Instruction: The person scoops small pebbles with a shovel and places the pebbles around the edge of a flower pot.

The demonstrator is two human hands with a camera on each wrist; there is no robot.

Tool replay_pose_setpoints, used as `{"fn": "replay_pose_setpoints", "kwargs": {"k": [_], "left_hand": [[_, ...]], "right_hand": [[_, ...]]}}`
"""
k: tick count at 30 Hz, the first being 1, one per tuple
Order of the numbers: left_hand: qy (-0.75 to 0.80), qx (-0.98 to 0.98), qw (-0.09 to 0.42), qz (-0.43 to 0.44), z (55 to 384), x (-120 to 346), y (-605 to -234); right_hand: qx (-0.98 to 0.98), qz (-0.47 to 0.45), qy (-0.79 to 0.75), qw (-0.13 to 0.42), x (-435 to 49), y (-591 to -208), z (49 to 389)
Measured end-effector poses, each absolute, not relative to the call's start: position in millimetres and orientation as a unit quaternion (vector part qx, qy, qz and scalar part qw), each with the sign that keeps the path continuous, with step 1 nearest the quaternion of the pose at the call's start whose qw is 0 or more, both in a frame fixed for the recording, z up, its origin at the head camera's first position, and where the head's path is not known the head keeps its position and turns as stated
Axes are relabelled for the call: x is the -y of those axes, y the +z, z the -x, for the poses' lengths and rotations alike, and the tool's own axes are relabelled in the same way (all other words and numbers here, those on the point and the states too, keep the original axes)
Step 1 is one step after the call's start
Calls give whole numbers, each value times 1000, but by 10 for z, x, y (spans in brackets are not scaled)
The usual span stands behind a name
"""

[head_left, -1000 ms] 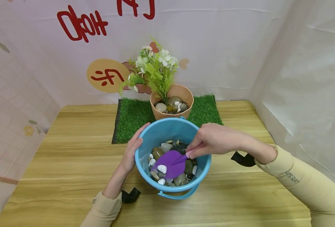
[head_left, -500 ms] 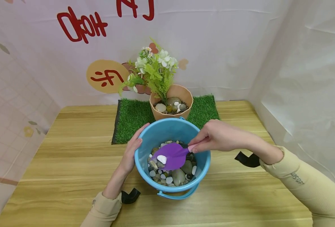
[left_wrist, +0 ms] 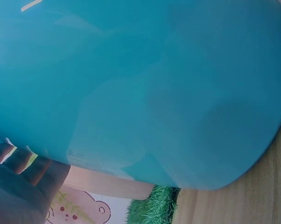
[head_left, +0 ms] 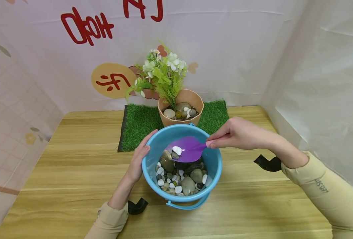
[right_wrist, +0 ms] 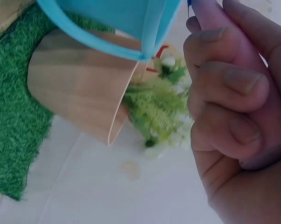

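Note:
My right hand (head_left: 239,134) grips the pink handle (right_wrist: 270,109) of a purple scoop (head_left: 191,151), its fingers curled round it in the right wrist view. On the scoop's blade lie a white pebble (head_left: 177,150) and a few greyish-brown ones, inside the upper part of a blue bucket (head_left: 215,176). Below, mixed stones (head_left: 176,182) cover the bucket's bottom: small white pebbles and larger grey-green and dark ones. My left hand (head_left: 138,159) rests against the bucket's left side, thumb near the rim. In the left wrist view its straight fingers (left_wrist: 47,179) lie along the outer wall.
Behind the bucket, a peach flowerpot (head_left: 180,121) holds white flowers with green leaves (head_left: 165,71) and stones. It stands on a green artificial-grass mat (head_left: 141,127). The bucket's blue handle (head_left: 188,206) hangs down in front, over the wooden table (head_left: 248,205).
My right hand has lifted the scoop, with its pebbles, off the stones and moved it up and right within the bucket. More stones show beneath. My left hand stays in place.

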State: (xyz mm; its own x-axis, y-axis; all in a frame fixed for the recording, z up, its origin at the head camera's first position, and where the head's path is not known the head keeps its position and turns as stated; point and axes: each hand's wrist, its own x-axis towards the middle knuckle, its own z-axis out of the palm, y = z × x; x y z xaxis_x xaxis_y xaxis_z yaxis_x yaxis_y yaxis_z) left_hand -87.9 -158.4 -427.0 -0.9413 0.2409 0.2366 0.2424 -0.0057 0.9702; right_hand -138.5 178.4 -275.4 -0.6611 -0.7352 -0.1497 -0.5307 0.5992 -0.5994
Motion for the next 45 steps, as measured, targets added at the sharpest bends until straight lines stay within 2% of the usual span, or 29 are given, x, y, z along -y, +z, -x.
{"fn": "replay_pose_setpoints", "kwargs": {"k": [14,22,45], "left_hand": [[-688,707,-5,165,887,1595,-4273],[-689,706,-12,164,890,1589,-4272],[-684,710,-6,168,878,1601,-4274]], "right_hand": [[-924,256,-238,151,-2034,-2669,1744],[-940,215,-233,129,-2108,-2761,1990],[-947,244,-184,98,-2114,-2800,2351]]}}
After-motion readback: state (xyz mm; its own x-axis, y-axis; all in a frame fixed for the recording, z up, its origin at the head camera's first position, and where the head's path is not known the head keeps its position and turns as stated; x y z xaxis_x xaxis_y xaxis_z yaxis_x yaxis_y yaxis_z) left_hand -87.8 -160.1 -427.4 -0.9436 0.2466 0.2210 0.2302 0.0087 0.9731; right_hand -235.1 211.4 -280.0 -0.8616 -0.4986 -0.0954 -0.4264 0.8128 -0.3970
